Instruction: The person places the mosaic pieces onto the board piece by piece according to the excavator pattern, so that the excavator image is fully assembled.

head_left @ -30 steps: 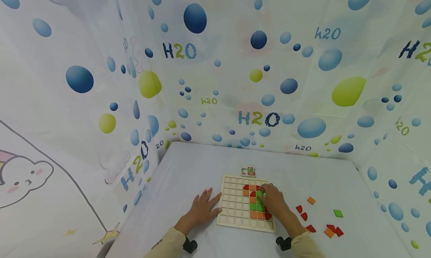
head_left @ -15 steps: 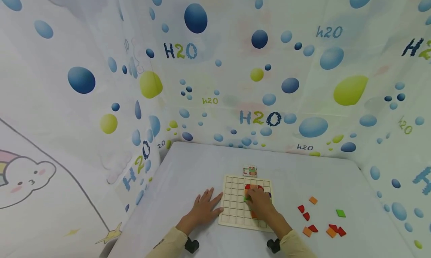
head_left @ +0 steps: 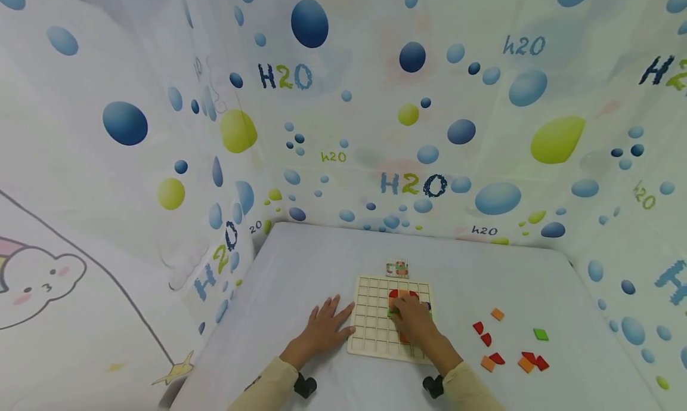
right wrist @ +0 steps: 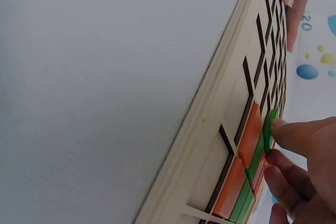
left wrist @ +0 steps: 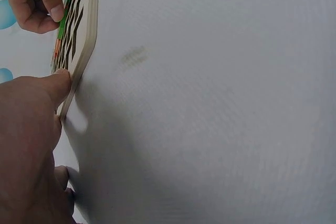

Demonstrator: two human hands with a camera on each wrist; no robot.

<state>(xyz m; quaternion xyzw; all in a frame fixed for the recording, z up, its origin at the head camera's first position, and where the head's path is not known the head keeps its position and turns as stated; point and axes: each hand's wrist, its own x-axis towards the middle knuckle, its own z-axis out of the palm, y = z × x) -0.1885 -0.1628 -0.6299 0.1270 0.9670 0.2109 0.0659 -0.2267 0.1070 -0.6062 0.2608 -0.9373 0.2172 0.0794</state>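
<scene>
At the board, a green tile sits between thumb and finger of the pinching right grip.

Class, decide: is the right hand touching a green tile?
Touching: the right wrist view shows the right hand pinching a green tile between thumb and finger.

several blue and green "h2o" signs and a small "20" on the white wall sheet
</scene>
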